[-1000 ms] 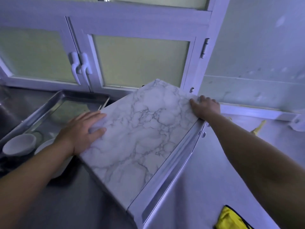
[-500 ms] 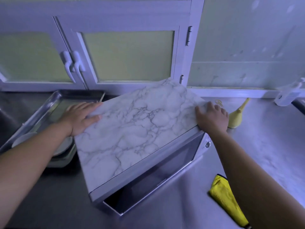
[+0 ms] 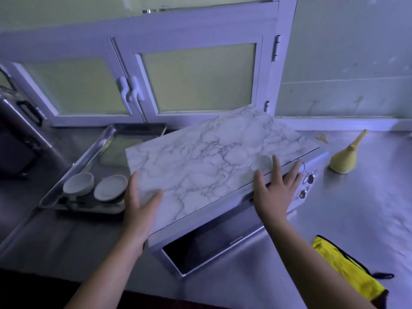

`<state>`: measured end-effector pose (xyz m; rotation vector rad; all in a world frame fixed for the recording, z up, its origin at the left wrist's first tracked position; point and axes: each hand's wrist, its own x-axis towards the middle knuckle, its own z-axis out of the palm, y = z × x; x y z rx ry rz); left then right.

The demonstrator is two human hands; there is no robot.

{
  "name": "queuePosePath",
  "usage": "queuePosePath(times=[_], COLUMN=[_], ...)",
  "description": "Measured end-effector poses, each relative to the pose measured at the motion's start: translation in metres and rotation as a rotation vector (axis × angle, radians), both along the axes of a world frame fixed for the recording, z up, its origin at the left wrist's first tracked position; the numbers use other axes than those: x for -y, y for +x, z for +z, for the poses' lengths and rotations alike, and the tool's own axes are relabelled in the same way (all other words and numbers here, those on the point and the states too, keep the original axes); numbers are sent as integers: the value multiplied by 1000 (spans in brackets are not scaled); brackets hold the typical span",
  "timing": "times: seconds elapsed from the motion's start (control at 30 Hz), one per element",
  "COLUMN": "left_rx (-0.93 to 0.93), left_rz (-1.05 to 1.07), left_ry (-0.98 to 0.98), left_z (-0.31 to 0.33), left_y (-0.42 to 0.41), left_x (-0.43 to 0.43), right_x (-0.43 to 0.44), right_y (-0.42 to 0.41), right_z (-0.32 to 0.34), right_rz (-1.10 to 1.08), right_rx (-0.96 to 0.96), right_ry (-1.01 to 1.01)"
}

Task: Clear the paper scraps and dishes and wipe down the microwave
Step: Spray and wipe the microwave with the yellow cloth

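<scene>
With the microwave (image 3: pixel 211 166) askew on the bench (image 3: pixel 356 208), our left hand (image 3: pixel 140 206) spread on its near corner and right hand (image 3: pixel 276 190) flat beside the knobs (image 3: pixel 308 179), we should swivel it slowly, pressing evenly so it slides, not tips.

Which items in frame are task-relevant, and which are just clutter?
Job:
- microwave, left hand and right hand on it
- two dishes in the metal tray
- yellow cloth, likely for wiping

Lying about:
- yellow squeeze bottle
- small band
- dark appliance, far left
</scene>
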<state>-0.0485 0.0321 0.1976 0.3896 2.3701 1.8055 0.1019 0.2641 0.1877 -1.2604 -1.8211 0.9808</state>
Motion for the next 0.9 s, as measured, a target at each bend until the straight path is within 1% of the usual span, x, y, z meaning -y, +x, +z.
queuePosePath(times=[0.1,0.2,0.33,0.47,0.53,0.6,0.7,0.83,0.9], left_rx=[129,142,176,201,223,230,257,279,287], left_rz=[-12,41,108,117,113,108,59,-23,-66], left_ry=[122,196,305,348,371,392,413,378,367], left_z=[-3,-1,3,0,-1,-1,2,6,8], left_y=[26,40,43,42,36,23,-9,-61,-84], left_x=[7,6,1,4,3,2,-3,-16,-24], right_x=[48,76,86,89,89,88,89,85,81], right_y=[-12,-22,-31,-46,-53,-63,-86,-125,-144], right_z=[-2,-4,-5,-9,-15,-21,-19,-10,-10], right_rz=[41,54,-8,-123,-154,-175,-212,-255,-287], right_rx=[-119,-194,-298,-462,-505,-510,-458,-448,-409], right_ry=[-67,-96,-104,-99,-64,-19,16,19,45])
